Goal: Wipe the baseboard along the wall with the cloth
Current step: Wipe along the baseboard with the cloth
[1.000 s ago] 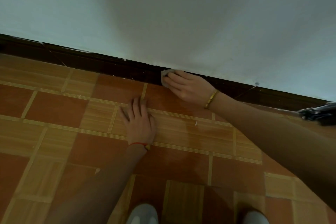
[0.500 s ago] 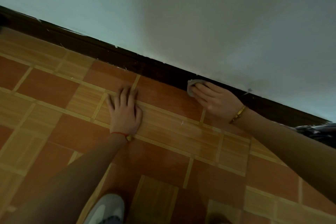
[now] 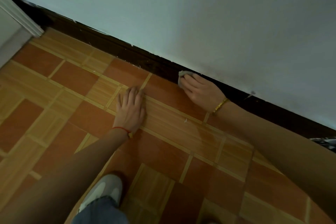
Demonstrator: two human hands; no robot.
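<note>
The right hand [image 3: 201, 89] is the working grip: its fingers curl over a small pale cloth [image 3: 182, 76], pressing it against the dark baseboard [image 3: 127, 51], which lies directly ahead of the fingertips, touching the cloth. The baseboard's long axis runs from upper left to lower right along the foot of the wall [image 3: 218, 14], so the unwiped stretch toward the door frame [image 3: 21, 22] lies to the grip's left, probably the way the next stroke goes. The left hand [image 3: 131, 109] lies flat on the floor [image 3: 163, 151], fingers straight, holding nothing, near the grip. Against half a second ago, both hands look about the same; the view has swung, bringing the door frame in
</note>
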